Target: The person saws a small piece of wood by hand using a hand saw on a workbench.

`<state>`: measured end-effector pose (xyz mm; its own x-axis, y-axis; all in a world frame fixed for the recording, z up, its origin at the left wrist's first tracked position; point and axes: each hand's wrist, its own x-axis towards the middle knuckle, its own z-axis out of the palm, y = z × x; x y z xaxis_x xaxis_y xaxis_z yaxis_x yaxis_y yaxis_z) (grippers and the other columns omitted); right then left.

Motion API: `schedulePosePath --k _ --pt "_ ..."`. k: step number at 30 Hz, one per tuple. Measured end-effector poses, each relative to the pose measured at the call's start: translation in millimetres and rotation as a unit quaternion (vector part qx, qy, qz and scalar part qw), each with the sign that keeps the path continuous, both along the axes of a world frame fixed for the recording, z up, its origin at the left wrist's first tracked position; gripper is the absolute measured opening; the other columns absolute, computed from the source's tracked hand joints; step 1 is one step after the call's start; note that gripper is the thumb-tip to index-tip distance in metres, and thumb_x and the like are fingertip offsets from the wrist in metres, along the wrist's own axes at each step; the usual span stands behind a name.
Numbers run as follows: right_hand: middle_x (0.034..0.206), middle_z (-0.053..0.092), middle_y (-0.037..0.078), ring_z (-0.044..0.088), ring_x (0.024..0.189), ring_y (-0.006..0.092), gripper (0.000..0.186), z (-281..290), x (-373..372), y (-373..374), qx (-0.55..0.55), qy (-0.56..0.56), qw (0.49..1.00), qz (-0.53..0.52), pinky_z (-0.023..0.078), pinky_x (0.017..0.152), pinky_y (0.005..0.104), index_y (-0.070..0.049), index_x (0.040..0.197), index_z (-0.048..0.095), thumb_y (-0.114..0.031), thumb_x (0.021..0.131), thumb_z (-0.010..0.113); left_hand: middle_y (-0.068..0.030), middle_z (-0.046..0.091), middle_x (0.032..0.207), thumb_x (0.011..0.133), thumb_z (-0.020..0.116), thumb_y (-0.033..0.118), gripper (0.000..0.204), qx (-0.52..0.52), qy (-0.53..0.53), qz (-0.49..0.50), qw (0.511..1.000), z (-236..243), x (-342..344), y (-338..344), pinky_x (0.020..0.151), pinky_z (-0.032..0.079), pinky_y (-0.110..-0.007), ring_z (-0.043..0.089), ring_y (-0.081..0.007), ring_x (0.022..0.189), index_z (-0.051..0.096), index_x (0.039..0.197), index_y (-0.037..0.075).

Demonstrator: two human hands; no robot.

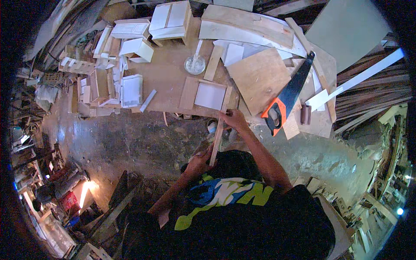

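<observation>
The wooden strip (pixel 217 139) is in the seated person's hands, its far end alongside the right edge of the white panel (pixel 210 95) and its near end down by the lap; whether strip and panel touch, I can't tell. The right hand (pixel 235 121) pinches the strip between thumb and fingers, just short of the white panel's near right corner. The left hand (pixel 200 161) is closed about the near end, well toward the person from the white panel, though its fingertips are hard to make out.

Just left of the white panel, a brown board (pixel 188 93) lies flat on the workbench (pixel 167 82). Beyond the panel there's a narrow light board (pixel 212 63), and next to that, a clear bowl (pixel 195 66) of whitish stuff with a handle leaning out.

To the right of the panel sits a broad plywood sheet (pixel 259 78), and past it a handsaw (pixel 295 84) with an orange and black grip. Well left of the panel are white and bare-wood box pieces (pixel 131 91) in a heap; a bigger white box (pixel 171 21) stands beyond it, toward the far edge.
</observation>
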<state>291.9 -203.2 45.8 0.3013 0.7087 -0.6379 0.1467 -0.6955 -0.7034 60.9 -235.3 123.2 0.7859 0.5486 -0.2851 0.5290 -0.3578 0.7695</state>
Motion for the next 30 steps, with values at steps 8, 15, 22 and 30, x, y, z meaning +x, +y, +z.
schedulePosePath --k 8,15,22,30 --pt "0.074 0.063 0.011 0.062 0.063 0.0202 0.038 25 2 6 0.087 -0.093 0.989 0.073 0.052 0.053 0.0312 0.001 0.087 0.062 -0.034 0.072 0.063 -0.0179 0.054 0.105 0.072 0.061 0.024 0.072 -0.019 0.026 -0.002 0.999 -2 0 0 0.065 0.049 -0.040 0.057 -0.0342 0.080 0.023 0.132 0.012" --pt "0.074 0.061 0.012 0.062 0.064 0.0193 0.037 22 -2 4 0.014 0.033 0.999 -0.017 0.055 0.050 0.0308 0.008 0.085 0.059 -0.027 0.074 0.062 -0.0217 0.052 0.104 0.068 0.063 0.019 0.083 0.012 -0.013 -0.080 0.997 -31 -12 -7 0.062 0.049 -0.041 0.057 -0.0361 0.078 0.014 0.134 0.009" --pt "0.071 0.061 0.010 0.060 0.061 0.0156 0.037 21 -2 1 0.031 0.073 0.997 -0.015 0.052 0.050 0.0289 0.005 0.083 0.060 -0.031 0.074 0.061 -0.0229 0.049 0.110 0.066 0.062 0.015 0.086 0.000 -0.006 -0.065 0.998 -36 -11 -13 0.061 0.048 -0.042 0.056 -0.0370 0.077 0.010 0.134 0.008" --pt "0.063 0.061 0.006 0.059 0.056 0.0132 0.034 33 -3 4 0.007 -0.015 1.000 0.015 0.047 0.053 0.0286 0.000 0.076 0.062 -0.035 0.073 0.060 -0.0254 0.052 0.100 0.068 0.058 0.011 0.080 0.027 -0.005 -0.069 0.997 -28 -4 -17 0.058 0.046 -0.044 0.056 -0.0376 0.071 0.012 0.133 0.003"
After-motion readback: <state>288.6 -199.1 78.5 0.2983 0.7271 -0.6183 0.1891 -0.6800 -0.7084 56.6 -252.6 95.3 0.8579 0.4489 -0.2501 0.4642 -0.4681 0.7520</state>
